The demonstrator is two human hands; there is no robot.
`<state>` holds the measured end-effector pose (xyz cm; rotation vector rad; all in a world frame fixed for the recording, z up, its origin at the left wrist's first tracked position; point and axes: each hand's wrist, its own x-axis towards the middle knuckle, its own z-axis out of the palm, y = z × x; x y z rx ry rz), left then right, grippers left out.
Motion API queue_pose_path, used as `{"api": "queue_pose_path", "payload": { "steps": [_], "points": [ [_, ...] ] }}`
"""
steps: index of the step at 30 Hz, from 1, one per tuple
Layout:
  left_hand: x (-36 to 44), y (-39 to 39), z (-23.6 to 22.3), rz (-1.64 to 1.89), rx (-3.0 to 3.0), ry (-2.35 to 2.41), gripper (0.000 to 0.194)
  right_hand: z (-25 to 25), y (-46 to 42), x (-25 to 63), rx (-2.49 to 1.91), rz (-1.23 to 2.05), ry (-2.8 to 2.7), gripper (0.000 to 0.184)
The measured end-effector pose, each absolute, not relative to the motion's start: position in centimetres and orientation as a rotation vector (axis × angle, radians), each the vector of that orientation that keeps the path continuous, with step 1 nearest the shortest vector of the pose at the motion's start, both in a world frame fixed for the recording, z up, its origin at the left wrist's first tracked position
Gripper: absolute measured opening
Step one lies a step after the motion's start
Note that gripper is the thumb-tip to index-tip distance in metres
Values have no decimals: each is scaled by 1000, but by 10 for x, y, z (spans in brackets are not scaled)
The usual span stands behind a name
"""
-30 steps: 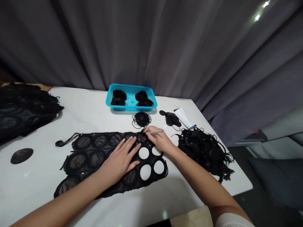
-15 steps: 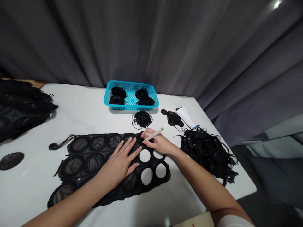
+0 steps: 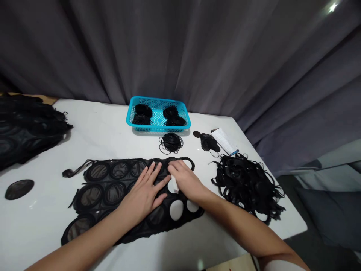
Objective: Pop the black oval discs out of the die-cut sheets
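Note:
A black sheer fabric sheet [image 3: 105, 183] with rows of round rings lies across the white table. Flat on its middle rests my left hand [image 3: 146, 188], fingers spread, holding nothing. My right hand [image 3: 184, 178] is closed around a slim white-handled tool [image 3: 174, 184], whose tip is hidden beneath the fingers, so its kind does not show. That hand is at the sheet's upper right, beside the left fingertips. Around there several rings are cut-through holes with the white table visible through them; the rings farther left still hold dark mesh.
A blue basket [image 3: 158, 128] with black bundles stands at the back, a loose black bundle [image 3: 172, 143] before it. Black scraps [image 3: 248, 184] are heaped at right, near a white paper slip [image 3: 224, 140]. More black fabric [image 3: 28, 130] and a dark disc [image 3: 19, 189] lie left.
My right hand has turned over the sheet, and the white tool has swung from pointing up-right to pointing down toward me. My left hand stays on the fabric. The view has shifted slightly.

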<state>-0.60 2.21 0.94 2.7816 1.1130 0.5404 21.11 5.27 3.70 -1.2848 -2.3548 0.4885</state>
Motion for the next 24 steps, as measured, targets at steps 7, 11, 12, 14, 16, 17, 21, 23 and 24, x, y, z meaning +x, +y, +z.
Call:
{"api": "queue_pose_path", "payload": {
  "steps": [7, 11, 12, 14, 16, 17, 21, 23, 24],
  "points": [
    [-11, 25, 17, 496, 2774, 1084, 51, 61, 86, 251, -1497, 420, -1721, 18],
    [-31, 24, 22, 459, 2825, 1147, 59, 62, 81, 220, -1338, 596, -1920, 16],
    [-36, 22, 22, 445, 2836, 1176, 59, 58, 79, 209, -1273, 639, -1983, 15],
    [-46, 18, 21, 417, 2857, 1198, 57, 51, 76, 190, -1146, 711, -2096, 14],
    [-52, 14, 19, 405, 2863, 1196, 53, 45, 74, 180, -1053, 792, -2166, 13],
    [-53, 13, 18, 408, 2860, 1196, 53, 44, 74, 178, -1027, 839, -2185, 12],
    [-53, 9, 16, 453, 2827, 1192, 53, 44, 77, 180, -1013, 971, -2219, 7],
    [-53, 10, 14, 470, 2820, 1186, 53, 45, 78, 181, -1011, 1003, -2233, 7],
    [-53, 10, 14, 477, 2821, 1184, 53, 46, 79, 182, -1012, 1012, -2239, 7]
  ]
}}
